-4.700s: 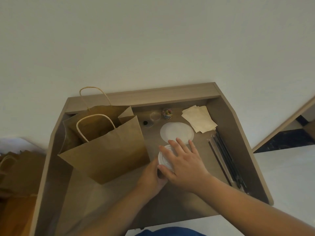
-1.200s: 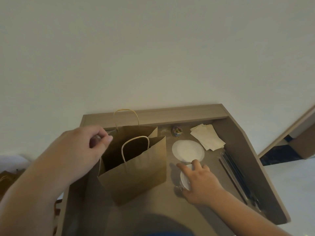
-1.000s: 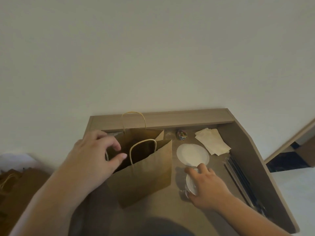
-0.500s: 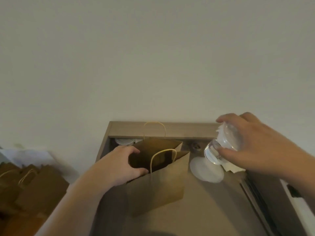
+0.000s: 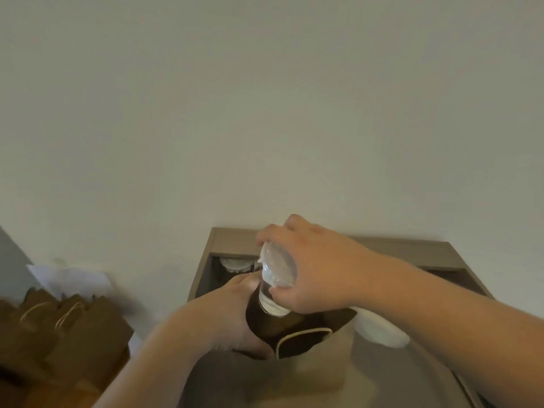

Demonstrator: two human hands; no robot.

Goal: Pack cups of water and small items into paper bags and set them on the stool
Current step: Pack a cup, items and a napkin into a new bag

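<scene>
The right hand (image 5: 318, 266) is wrapped around a clear plastic cup of water (image 5: 275, 279). The fingers (image 5: 282, 228) curl over the top of the cup and press on its see-through lid (image 5: 278, 265). The thumb sits lower, on the side of the cup. The grip is tight, and the cup tips a little to the right. The bottom of the cup hangs in the open mouth of a brown paper bag (image 5: 297, 375). It has not gone down inside yet.

The left hand (image 5: 232, 316) holds the left edge of the bag. Its fingers are bent partway and reach into the dark opening, pulling that side wide. The thumb lies near the glassy side of the cup. I cannot tell if it touches the cup.

A pale rope handle (image 5: 303, 335) curves across the front of the bag. The bag stands on a tan wooden desk (image 5: 212, 254) with raised sides. Behind the hands, near the back wall of the desk, another lidded cup (image 5: 235, 264) peeks out. To the right of the bag lies a flat white round thing (image 5: 379, 329), partly hidden by the right arm.

Down on the left, off the desk, more brown paper bags (image 5: 64, 346) with rope handles stand close together. They look blurry. A white sheet (image 5: 67, 279) lies behind them.
</scene>
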